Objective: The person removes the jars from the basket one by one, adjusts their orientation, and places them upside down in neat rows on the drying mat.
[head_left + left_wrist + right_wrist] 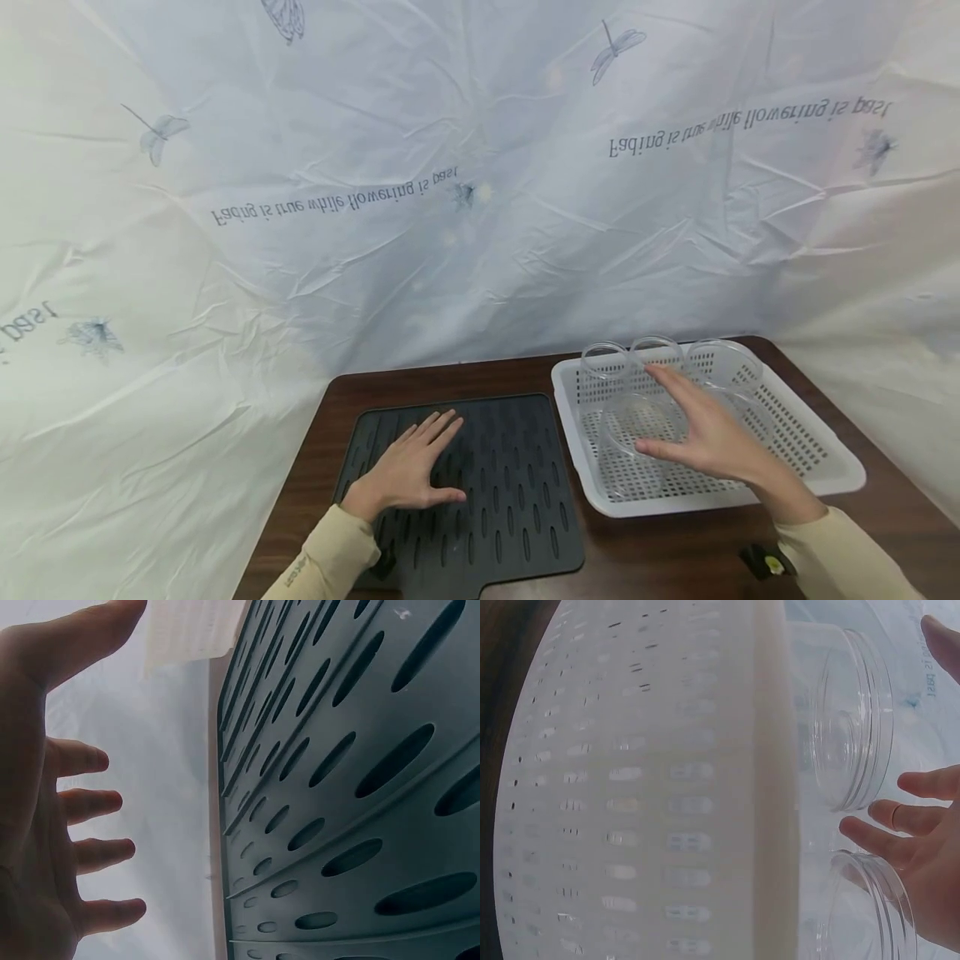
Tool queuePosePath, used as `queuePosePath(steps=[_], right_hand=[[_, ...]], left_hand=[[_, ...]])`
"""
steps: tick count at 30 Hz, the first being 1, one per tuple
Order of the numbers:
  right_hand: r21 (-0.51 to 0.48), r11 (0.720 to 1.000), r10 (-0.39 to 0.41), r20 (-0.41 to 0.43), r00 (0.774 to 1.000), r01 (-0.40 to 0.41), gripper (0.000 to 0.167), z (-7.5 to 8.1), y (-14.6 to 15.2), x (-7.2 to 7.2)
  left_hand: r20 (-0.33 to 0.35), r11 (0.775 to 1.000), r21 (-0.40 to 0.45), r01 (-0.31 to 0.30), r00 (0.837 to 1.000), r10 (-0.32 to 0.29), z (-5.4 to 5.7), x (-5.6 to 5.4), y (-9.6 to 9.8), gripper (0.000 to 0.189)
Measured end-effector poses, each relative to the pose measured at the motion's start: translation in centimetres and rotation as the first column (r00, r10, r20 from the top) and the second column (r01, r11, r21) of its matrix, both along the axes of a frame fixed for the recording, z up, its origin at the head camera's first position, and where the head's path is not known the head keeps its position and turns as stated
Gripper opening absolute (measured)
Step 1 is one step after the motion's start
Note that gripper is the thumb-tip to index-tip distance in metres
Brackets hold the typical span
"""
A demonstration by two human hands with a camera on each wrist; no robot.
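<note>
Wrinkled white sheeting point(480, 275), wood-grain tabletop point(450, 379); hands point(405, 472) point(705, 435) wide over slotted dark mat point(498, 467) and perforated basket point(843, 471) of clear round jars point(844, 720).

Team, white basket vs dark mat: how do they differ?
The basket is white; the mat is dark grey. The basket has raised walls, whereas the mat is flat. The basket holds clear containers; the mat holds none. Both rest on the brown table.
</note>
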State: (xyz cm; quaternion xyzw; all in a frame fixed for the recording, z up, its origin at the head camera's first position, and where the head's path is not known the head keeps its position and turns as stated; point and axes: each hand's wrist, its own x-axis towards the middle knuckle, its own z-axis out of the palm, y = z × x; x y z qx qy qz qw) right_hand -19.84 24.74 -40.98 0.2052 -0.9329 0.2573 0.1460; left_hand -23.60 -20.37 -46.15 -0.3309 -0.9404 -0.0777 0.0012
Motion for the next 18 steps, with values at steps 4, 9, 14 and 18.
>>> queuePosePath(steps=[4, 9, 14, 18], right_hand=[[0.021, 1.000, -0.009, 0.006, 1.000, 0.009, 0.104, -0.1, 0.2, -0.1], [0.032, 0.999, -0.008, 0.006, 1.000, 0.007, 0.105, 0.1, 0.3, 0.0], [0.063, 0.998, -0.010, -0.008, 1.000, 0.010, 0.106, 0.3, 0.0, 0.3], [0.056, 0.998, -0.026, 0.017, 1.000, 0.025, 0.109, 0.1, -0.8, 0.5]], left_hand=[[0.012, 1.000, -0.005, -0.008, 1.000, 0.008, -0.1, 0.1, 0.0, 0.102], [0.013, 1.000, 0.000, -0.011, 1.000, 0.011, -0.2, 0.0, -0.2, 0.102], [0.025, 1.000, 0.016, -0.002, 1.000, 0.002, -0.6, 0.1, -0.1, 0.101], [0.040, 1.000, -0.003, -0.003, 0.999, 0.004, -1.2, 0.0, -0.1, 0.101]])
